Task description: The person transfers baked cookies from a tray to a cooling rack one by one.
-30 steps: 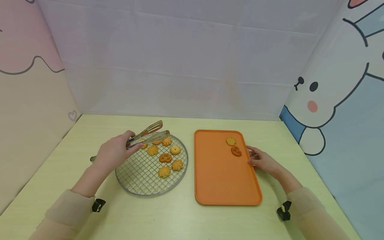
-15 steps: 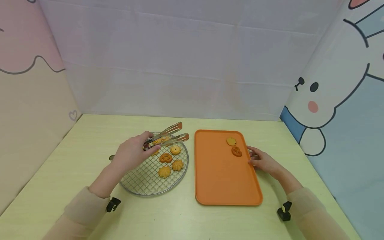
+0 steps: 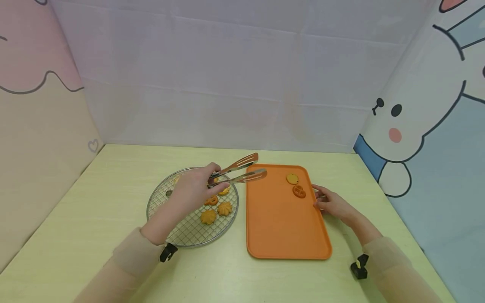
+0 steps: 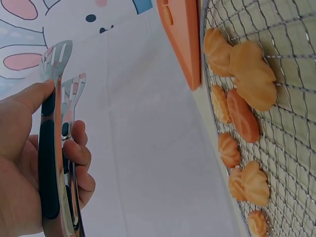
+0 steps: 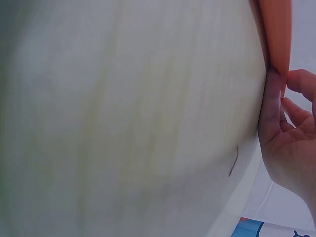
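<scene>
My left hand (image 3: 191,189) grips slotted metal tongs (image 3: 242,163) above the round wire rack (image 3: 229,229). Their tips are spread apart, with nothing between them, and overlap the far left corner of the orange tray (image 3: 280,227) in the head view. In the left wrist view, the fingers wrap the tongs' dark grips (image 4: 48,168). A round cookie (image 3: 292,179) and a pretzel-shaped cookie (image 3: 299,191) lie near the tray's far right corner. At the tray's right rim, my right hand (image 3: 335,206) pinches the edge between thumb and fingers.
Several cookies sit on the rack, among them a flower-shaped cookie (image 3: 208,217) and another pretzel-shaped cookie (image 4: 242,116); my left hand partly hides them in the head view. A pale wall (image 3: 227,84) rises behind the table (image 3: 212,277), and printed panels flank both sides.
My left hand has moved right across the rack with the tongs, whose tips have gone from over the rack to the tray's far left corner. My right hand and the tray stay put.
</scene>
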Tool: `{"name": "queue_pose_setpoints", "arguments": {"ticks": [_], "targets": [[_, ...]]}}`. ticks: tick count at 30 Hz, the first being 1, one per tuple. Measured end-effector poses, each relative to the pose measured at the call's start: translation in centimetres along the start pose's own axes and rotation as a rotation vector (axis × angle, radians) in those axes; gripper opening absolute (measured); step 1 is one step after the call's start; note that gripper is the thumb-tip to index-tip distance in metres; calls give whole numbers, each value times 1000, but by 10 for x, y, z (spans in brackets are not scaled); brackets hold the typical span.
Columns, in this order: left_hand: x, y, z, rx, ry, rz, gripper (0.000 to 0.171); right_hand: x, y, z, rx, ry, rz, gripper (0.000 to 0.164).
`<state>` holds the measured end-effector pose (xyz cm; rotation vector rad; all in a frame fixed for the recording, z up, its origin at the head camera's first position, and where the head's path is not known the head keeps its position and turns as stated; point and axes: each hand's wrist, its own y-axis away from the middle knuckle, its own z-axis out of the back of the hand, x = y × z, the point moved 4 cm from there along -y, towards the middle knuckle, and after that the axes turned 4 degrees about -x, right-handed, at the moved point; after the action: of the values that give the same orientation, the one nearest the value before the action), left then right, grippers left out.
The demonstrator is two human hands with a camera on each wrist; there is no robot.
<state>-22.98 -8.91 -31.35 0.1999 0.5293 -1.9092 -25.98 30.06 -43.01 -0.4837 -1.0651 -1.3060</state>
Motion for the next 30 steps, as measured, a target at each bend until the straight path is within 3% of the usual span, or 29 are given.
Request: {"name": "queue_pose_setpoints", "arguments": {"ticks": [12, 22, 30], "targets": [[-29, -17, -22, 54, 23, -65, 39, -1, 0, -1, 5, -18, -20, 65], [-45, -30, -39, 74, 7, -115, 40, -1, -1, 0, 9, -15, -19, 65], [-52, -39, -53, 118, 22, -107, 41, 1, -1, 0, 6, -15, -26, 64]]}}
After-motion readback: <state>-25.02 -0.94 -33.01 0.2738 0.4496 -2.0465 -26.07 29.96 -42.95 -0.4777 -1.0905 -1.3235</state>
